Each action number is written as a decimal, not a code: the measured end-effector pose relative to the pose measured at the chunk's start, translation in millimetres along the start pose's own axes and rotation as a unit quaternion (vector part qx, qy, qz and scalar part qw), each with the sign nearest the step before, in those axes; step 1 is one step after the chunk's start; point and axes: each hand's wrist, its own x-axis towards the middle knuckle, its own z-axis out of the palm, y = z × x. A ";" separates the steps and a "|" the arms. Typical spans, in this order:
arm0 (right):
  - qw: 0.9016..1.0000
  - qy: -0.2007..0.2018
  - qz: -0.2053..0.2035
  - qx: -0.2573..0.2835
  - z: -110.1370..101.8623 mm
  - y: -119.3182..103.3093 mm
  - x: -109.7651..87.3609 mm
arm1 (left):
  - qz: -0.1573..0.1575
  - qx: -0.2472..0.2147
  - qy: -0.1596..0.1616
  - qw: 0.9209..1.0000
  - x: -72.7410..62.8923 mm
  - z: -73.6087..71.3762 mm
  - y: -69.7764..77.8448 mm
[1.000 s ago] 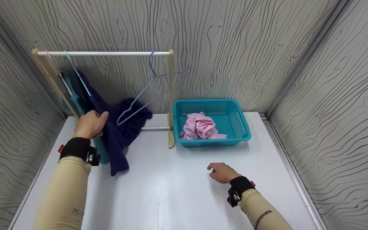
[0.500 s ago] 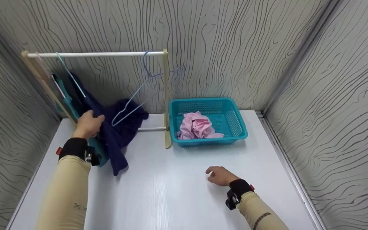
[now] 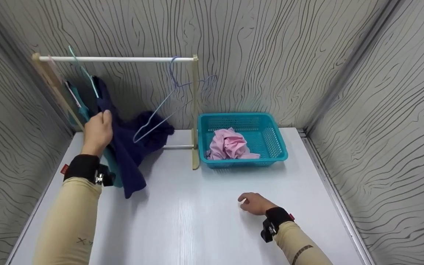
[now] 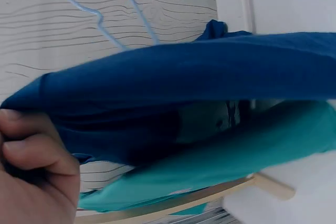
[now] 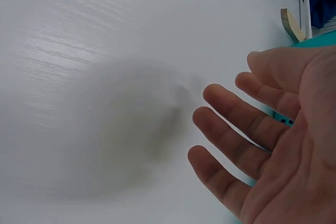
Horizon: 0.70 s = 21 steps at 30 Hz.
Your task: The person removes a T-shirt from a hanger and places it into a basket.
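Note:
A dark blue shirt (image 3: 123,147) hangs on a mint-green clothes hanger (image 3: 87,73) at the left of the rack. My left hand (image 3: 98,132) grips its near shoulder; in the left wrist view, curled fingers (image 4: 39,150) hold the cloth's end. The hanger's hook stands above the white rail (image 3: 131,59). Right behind the hand, a teal garment (image 4: 252,145) hangs on a pink hanger (image 3: 73,94), partly hidden by the blue cloth. My right hand (image 3: 254,203) hovers over the white table with loosely bent fingers, holding nothing.
An unloaded blue-purple hanger (image 3: 156,106) hangs from the rail's right end, beside the wooden rack post (image 3: 195,110). A turquoise plastic basket (image 3: 280,147) with a crumpled pink cloth (image 3: 230,144) stands right of the rack. Wood-patterned walls (image 3: 271,55) enclose the table (image 3: 190,221).
My left hand has risen with the dark blue shirt, and its hanger's hook has come up above the rail. The right hand has stayed nearly in place.

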 end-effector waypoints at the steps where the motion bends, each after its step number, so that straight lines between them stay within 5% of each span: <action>1: 1.000 -0.001 0.002 -0.001 0.1 0.5 0.1 | 0.005 0.009 0.005 1.000 -0.5 -2.5 2.0; 11: 0.999 -0.010 0.035 0.008 0.7 -3.4 -1.8 | 0.044 0.076 0.008 0.996 -12.1 -24.4 12.6; 21: 0.999 -0.030 0.023 0.007 5.2 -0.4 -3.2 | 0.056 0.072 -0.022 0.996 -36.3 -21.9 -17.1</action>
